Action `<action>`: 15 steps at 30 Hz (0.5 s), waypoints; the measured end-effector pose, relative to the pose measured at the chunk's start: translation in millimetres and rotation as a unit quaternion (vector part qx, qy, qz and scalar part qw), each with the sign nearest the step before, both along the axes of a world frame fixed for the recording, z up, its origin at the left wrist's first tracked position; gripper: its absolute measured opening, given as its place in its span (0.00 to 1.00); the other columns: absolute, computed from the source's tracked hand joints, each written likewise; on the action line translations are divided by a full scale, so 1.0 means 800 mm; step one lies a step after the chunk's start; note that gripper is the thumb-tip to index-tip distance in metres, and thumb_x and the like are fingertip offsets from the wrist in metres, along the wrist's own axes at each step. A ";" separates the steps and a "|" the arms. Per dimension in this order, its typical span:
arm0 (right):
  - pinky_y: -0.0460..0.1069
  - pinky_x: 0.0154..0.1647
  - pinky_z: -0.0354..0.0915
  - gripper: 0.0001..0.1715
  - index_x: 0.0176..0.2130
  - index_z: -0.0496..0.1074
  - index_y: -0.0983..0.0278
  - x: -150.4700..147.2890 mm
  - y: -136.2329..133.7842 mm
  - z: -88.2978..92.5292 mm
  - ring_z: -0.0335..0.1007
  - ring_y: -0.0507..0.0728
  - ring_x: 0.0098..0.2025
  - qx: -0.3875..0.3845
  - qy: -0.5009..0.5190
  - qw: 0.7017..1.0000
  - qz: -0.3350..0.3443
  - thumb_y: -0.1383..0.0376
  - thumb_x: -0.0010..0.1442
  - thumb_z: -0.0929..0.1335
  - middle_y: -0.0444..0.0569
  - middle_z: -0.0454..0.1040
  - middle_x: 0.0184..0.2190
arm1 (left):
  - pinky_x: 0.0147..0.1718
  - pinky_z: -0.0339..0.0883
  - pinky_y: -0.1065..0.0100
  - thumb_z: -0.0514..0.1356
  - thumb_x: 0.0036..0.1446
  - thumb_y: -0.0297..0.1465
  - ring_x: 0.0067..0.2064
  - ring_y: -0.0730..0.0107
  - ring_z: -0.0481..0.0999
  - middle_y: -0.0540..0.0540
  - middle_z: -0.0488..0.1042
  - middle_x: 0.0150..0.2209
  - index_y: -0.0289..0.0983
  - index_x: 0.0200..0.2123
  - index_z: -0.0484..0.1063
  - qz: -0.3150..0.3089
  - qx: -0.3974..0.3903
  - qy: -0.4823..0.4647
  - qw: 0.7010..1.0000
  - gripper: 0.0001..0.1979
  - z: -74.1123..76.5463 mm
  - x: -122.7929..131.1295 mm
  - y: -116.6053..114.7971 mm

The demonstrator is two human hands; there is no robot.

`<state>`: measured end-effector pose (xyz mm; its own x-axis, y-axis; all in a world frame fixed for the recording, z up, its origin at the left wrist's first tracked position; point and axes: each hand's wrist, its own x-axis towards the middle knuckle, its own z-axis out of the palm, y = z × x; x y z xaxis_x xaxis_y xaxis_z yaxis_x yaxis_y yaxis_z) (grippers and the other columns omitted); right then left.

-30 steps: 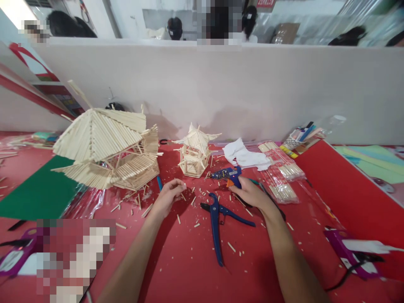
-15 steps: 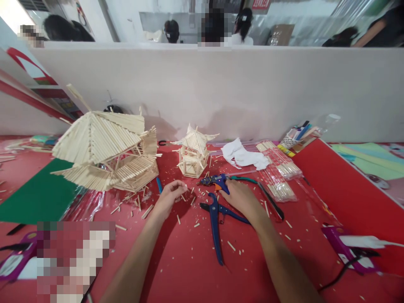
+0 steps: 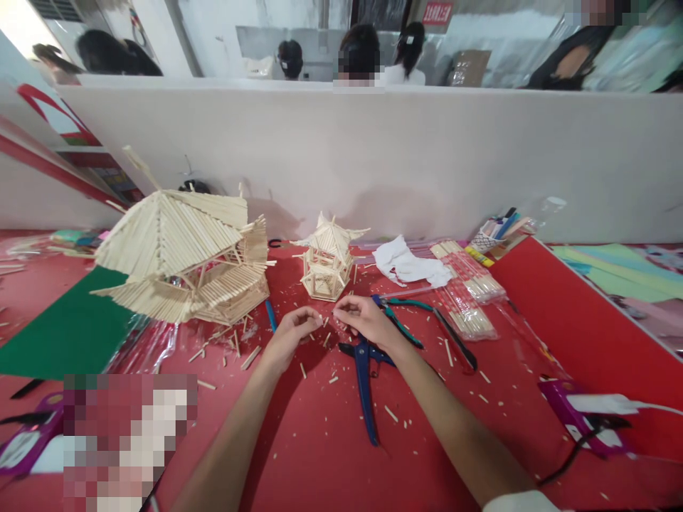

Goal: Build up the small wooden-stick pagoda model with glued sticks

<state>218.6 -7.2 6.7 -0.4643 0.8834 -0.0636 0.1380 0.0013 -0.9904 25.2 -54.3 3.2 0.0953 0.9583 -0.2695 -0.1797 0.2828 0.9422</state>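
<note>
My left hand (image 3: 291, 338) is closed in a pinch at mid-table, with a tiny pale bit at its fingertips, too small to name. Close by on its right, my right hand (image 3: 368, 320) also pinches with thumb and forefinger; what it holds, if anything, I cannot make out. Just beyond both hands stands a small stick-built pavilion model (image 3: 326, 267). Beneath my right wrist lies a blue-handled cutter (image 3: 367, 398), partly covered. Green-handled pliers (image 3: 405, 328) rest to the right of that hand. Short stick offcuts (image 3: 334, 379) are scattered around.
A larger stick pavilion (image 3: 181, 249) stands at left by a green sheet (image 3: 53, 320). Packs of sticks (image 3: 469, 306), crumpled white tissue (image 3: 408, 262) and a pen holder (image 3: 485, 238) lie right. A white partition (image 3: 331, 149) closes the back; people are behind it.
My right hand has left the blue-and-orange tool and moved left, close to my left hand, its fingers now pinched. My left hand has shifted slightly right.
</note>
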 end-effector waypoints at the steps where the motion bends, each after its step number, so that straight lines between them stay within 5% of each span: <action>1: 0.44 0.20 0.58 0.18 0.34 0.72 0.64 -0.005 0.003 -0.006 0.62 0.50 0.22 -0.013 0.014 1.000 0.003 0.52 0.54 0.73 0.42 0.70 0.24 | 0.23 0.46 0.73 0.69 0.44 0.38 0.24 0.80 0.58 0.54 0.67 0.25 0.36 0.30 0.72 -0.004 0.002 -0.003 1.000 0.14 0.001 0.000 0.000; 15: 0.43 0.20 0.53 0.23 0.33 0.70 0.64 -0.023 0.004 -0.019 0.56 0.46 0.20 -0.095 0.078 0.992 0.027 0.51 0.46 0.77 0.40 0.70 0.23 | 0.25 0.49 0.74 0.70 0.45 0.38 0.26 0.78 0.61 0.53 0.68 0.25 0.36 0.29 0.73 -0.018 0.009 0.010 1.000 0.13 0.003 0.002 -0.003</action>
<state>199.8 -3.8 -8.2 -0.5270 0.8366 -0.1496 -0.0124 -0.1835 -0.9829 27.2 -56.7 5.7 0.1250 0.9591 -0.2540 -0.1498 0.2713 0.9508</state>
